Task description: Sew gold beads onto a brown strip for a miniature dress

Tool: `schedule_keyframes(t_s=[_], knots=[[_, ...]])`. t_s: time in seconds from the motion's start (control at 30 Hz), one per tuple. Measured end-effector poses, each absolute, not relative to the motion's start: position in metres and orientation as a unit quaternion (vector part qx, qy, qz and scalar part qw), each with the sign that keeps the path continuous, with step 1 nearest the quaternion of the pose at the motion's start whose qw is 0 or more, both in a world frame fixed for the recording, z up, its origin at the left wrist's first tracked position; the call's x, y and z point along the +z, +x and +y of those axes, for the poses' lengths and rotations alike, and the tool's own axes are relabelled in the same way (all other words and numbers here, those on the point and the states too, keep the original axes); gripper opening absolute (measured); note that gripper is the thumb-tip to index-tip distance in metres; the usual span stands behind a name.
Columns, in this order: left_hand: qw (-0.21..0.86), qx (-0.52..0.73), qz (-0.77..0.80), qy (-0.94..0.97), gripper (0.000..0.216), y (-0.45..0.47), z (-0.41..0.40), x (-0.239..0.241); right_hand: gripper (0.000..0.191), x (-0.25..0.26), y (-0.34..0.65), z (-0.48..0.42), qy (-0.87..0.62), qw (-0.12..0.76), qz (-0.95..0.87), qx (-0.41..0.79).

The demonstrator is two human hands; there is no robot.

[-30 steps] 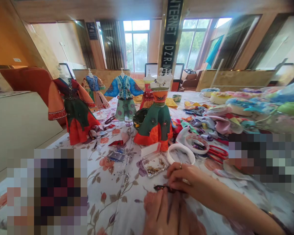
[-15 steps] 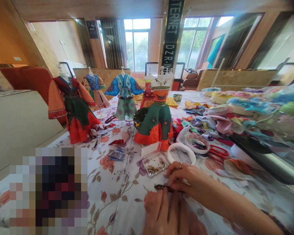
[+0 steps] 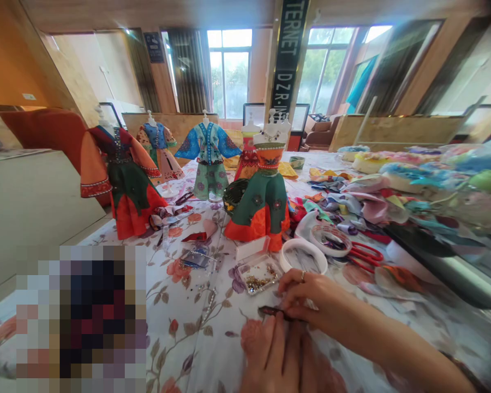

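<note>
A small dark strip with a little red pattern (image 3: 267, 311), seemingly fabric, is held low over the flowered tablecloth by both hands. My right hand (image 3: 306, 297), with a ring on one finger, is closed in a pinch on the strip's right part. From below, my left hand (image 3: 270, 355) has its fingers together, their tips pressed on the strip; its thumb is hidden. Just beyond the fingers lies a clear open box (image 3: 256, 278) of small gold and silver beads. Beside it is a white ring-shaped roll (image 3: 303, 257).
Small mannequins in dresses stand behind, the closest in a green and orange dress (image 3: 262, 207). Red-handled scissors (image 3: 366, 255), a tape roll (image 3: 330, 240) and fabric scraps (image 3: 376, 202) lie to the right. A pearl string (image 3: 210, 305) lies left. A blurred patch covers the lower left.
My left hand's fingers have shifted slightly down, showing a little more of the strip. My right hand keeps its pinch almost in place.
</note>
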State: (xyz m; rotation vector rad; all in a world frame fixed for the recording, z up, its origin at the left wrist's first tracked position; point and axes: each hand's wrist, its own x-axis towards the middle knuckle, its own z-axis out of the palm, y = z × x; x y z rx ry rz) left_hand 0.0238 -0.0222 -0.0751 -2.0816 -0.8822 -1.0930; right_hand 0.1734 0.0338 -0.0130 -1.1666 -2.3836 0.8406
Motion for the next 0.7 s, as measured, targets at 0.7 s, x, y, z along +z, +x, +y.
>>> schedule_keyframes(t_s=[0.7], knots=[[0.304, -0.414, -0.337, -0.789, 0.038, 0.0229, -0.0246, -0.0748, 0.022, -0.0204, 0.1747, 0.0347, -0.399, 0.207, -0.842, 0.297]])
